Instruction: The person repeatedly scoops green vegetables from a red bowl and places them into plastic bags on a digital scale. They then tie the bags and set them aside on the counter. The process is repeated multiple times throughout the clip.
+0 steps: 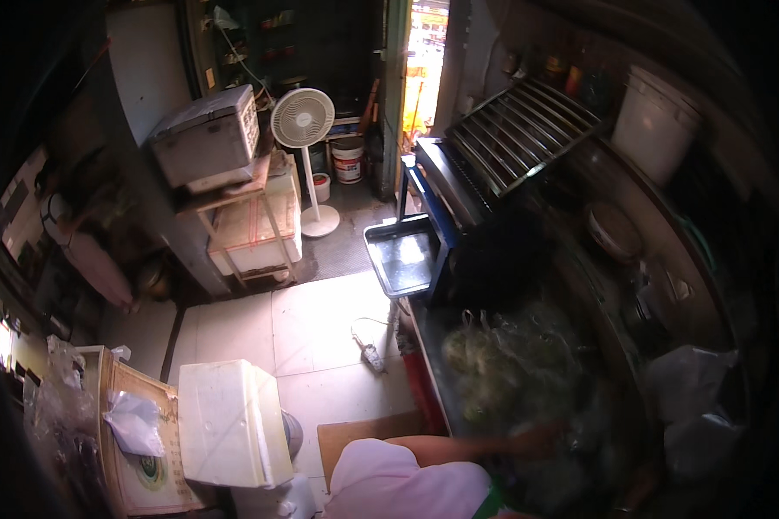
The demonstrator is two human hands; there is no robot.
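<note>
My left arm reaches over a dark worktop, and my left hand [545,438] is a blur in the shade there. Close beyond it are clear plastic bags of green produce [487,360], the nearest things to that hand. What kind of produce it is cannot be told. Lower right, only a dim, blurred part of what seems to be my right hand [641,488] shows. Whether either hand holds something is hidden by darkness. Pale plastic bags [691,379] lie on the right side of the worktop.
A metal rack [526,133] and a blue-framed stand with a tray [406,253] rise beyond the produce. A white bucket [655,123] stands far right. Behind me are a foam box [217,422] and a pedestal fan [303,120]. A power strip [371,357] lies on the floor. Another person [91,259] stands far left.
</note>
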